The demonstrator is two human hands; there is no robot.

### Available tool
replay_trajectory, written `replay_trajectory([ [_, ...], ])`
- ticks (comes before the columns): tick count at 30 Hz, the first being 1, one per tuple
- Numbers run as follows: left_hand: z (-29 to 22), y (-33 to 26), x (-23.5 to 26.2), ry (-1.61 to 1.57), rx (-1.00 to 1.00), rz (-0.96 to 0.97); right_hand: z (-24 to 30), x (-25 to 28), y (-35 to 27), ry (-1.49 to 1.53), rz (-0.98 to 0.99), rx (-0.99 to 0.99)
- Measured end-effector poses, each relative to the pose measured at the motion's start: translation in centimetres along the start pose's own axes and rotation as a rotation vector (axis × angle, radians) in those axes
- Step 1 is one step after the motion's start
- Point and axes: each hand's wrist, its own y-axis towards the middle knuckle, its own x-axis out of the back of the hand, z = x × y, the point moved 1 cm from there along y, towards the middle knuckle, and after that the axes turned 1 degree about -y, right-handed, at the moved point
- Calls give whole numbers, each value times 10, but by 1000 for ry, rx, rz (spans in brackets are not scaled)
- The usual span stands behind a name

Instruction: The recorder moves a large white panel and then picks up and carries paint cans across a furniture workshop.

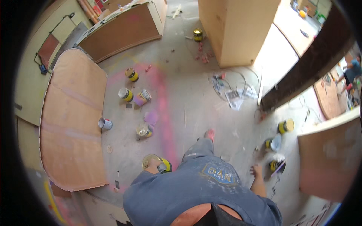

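My left hand [154, 164] is at the top of a yellow and black paint can [165, 165], low and left of my body. It appears to grip the can at its rim, though my fingertips are partly hidden. This can looks larger than the others on the floor. On the other side, my right hand [257, 170] hangs with fingers apart and nothing in it. Closest to it stands another yellow and black can [275, 165] with a pale pink stick [279, 168] leaning across it. My grey-blue top [196, 184] covers the space between both arms.
Several paint cans [132, 75] stand on the grey floor [181, 90] at left, around pink overspray. A curved wooden panel [73, 120] borders the left side. Cables and scraps [233, 94] lie near a dark post [309, 64]. Another person [353, 69] is at far right.
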Motion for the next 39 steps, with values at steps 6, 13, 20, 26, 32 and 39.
replay_trajectory([
  [6,-243,-10,255,-208,-24,182,131,-37,34,-121,195,-25],
  [13,-494,61,398,-516,-441,-117,255,-27,110,-91,220,10],
  [20,-709,54,489,-565,-697,-164,384,28,194,-245,254,92],
  [26,-832,28,542,-556,-898,-17,487,61,289,-3,152,136],
  [32,-929,41,564,-456,-1056,64,600,83,311,118,116,186],
  [39,-1007,64,568,-149,-1243,140,623,92,366,13,98,130],
])
